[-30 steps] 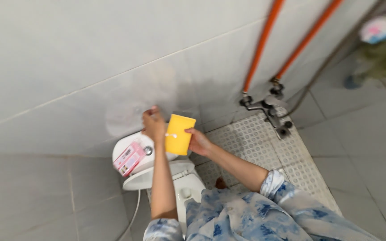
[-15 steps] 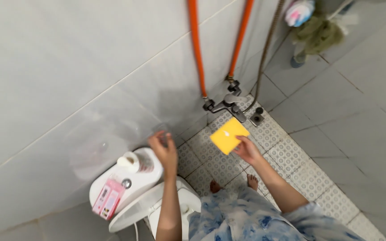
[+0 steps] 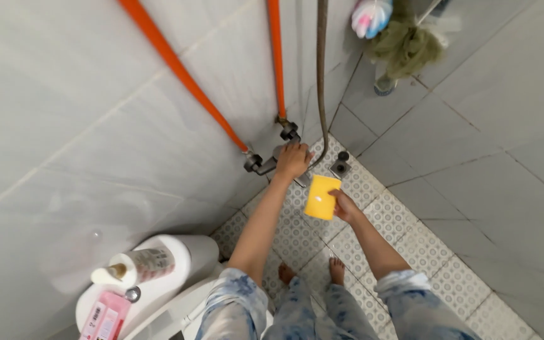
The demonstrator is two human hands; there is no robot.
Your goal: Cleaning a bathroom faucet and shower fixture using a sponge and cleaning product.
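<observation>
- Left hand (image 3: pixel 293 161): fingers curled down over the grey metal wall tap (image 3: pixel 272 160), covering its handle; the grasp suits turning the valve, though the tap's setting cannot be read.
- Right hand (image 3: pixel 345 206): closed on the yellow rectangular sponge (image 3: pixel 321 197), thumb on its near face and fingers behind. The sponge is held upright just below and to the right of the tap, apparently so that any water from the spout would reach it. A small white mark shows on its yellow face.
- Two orange pipes (image 3: pixel 184 74): both run down the pale tiled wall (image 3: pixel 64 94) and end at the tap, one slanting in from the upper left, the other nearly vertical.
- Grey flexible shower hose (image 3: pixel 321 75): hangs beside the vertical pipe, looping down just right of the tap.
- Small dark floor drain (image 3: pixel 340 167): set in the patterned floor tiles (image 3: pixel 448 283), just right of the tap.
- Bare feet (image 3: pixel 336 272): stand on the floor tiles, well below the tap.
- White toilet cistern (image 3: pixel 158 289): far below and left of the tap; a white bottle (image 3: pixel 135 267) lies on its lid, a pink packet (image 3: pixel 105 318) beside it.
- Green mop head (image 3: pixel 404 47): in the corner, well above and right of the tap.
</observation>
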